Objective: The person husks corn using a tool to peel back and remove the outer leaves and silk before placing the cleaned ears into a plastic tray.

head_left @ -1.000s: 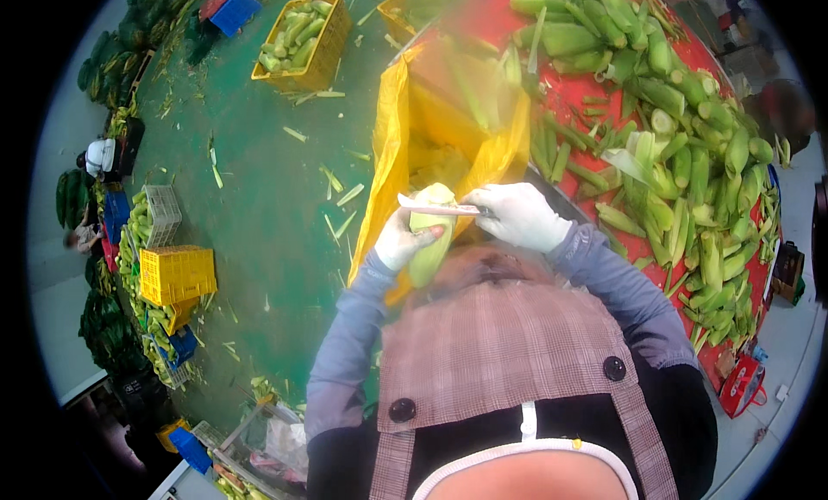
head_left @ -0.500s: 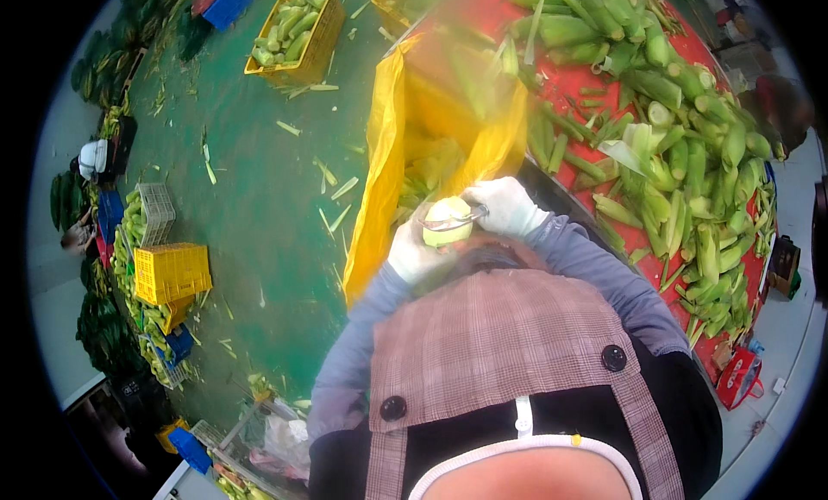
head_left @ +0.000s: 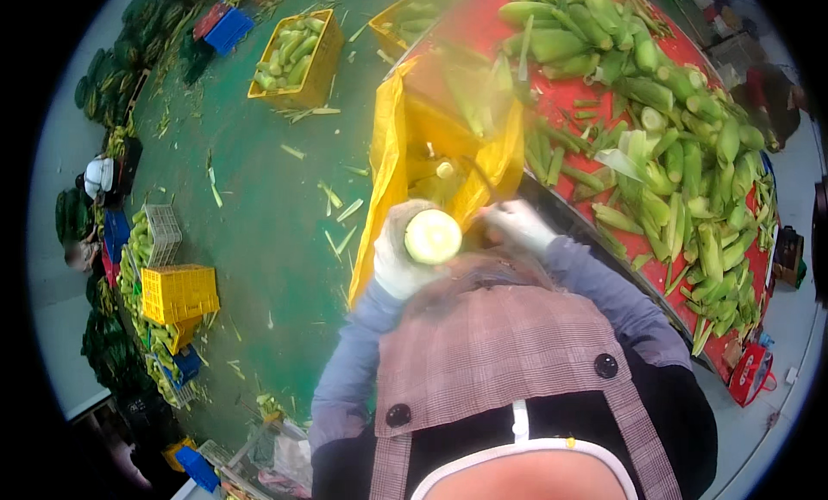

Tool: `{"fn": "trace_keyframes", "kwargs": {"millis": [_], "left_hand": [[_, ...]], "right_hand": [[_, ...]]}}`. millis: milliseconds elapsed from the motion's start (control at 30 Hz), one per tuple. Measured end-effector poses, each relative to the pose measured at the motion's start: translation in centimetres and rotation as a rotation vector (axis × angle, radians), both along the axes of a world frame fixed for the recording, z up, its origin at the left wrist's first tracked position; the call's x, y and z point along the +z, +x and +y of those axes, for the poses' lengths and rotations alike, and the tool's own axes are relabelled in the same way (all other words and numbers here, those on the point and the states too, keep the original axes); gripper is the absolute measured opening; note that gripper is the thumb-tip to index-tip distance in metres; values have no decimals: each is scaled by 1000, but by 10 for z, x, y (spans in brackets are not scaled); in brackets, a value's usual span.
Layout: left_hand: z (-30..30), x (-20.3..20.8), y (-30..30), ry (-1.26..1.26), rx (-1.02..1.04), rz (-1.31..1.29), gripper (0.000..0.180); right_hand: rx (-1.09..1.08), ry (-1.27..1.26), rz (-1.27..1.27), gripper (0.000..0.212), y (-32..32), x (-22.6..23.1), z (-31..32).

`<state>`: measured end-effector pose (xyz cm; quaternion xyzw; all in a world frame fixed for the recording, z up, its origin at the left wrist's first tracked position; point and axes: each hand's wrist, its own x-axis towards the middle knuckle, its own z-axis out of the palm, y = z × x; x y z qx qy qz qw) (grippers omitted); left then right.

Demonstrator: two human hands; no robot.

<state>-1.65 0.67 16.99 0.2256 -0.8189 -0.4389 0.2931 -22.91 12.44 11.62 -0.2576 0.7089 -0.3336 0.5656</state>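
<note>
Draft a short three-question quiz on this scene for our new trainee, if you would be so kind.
1. Open question: what does the gloved left hand hold?
2. True or false: the yellow bag stands open just beyond that hand.
3. Multiple choice: the corn pile lies on a table of which colour?
a) blue
b) red
c) white

Key:
1. An ear of corn, with its pale round end facing up.
2. True.
3. b) red.
</note>
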Motion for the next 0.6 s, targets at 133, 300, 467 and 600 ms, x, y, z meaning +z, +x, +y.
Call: {"fn": "trace_keyframes", "kwargs": {"millis": [133,300,467,600], "left_hand": [[-2,0,-25,-264,-121,39,100],[6,-13,-21,741,15,325,111],[1,-17,-30,916,-16,300,70],[-5,-42,-5,767,4,150,64]], "right_hand": [[-312,-309,-676,61,39,-23,-16],[-292,-395,-736,63,31,34,-26],[-13,-577,306,66,53,40,-23],[53,-642,574,55,43,58,-12]]}}
